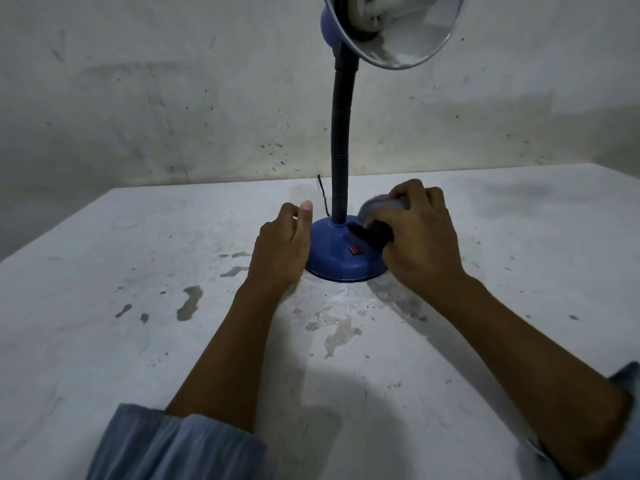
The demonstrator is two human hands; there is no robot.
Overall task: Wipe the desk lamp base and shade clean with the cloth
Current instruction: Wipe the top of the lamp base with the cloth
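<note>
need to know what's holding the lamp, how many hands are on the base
2: the left hand rests against the base's left side, the right hand presses the cloth on its right.

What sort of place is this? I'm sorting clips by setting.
Probably a bare utility or work room: a stained, paint-worn table pushed against a marked, unfinished wall, with only a blue lamp on it.

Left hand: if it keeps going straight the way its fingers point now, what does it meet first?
Probably nothing on the table: the left hand points past the lamp base toward the wall; the thin cord lies just right of that line.
</note>
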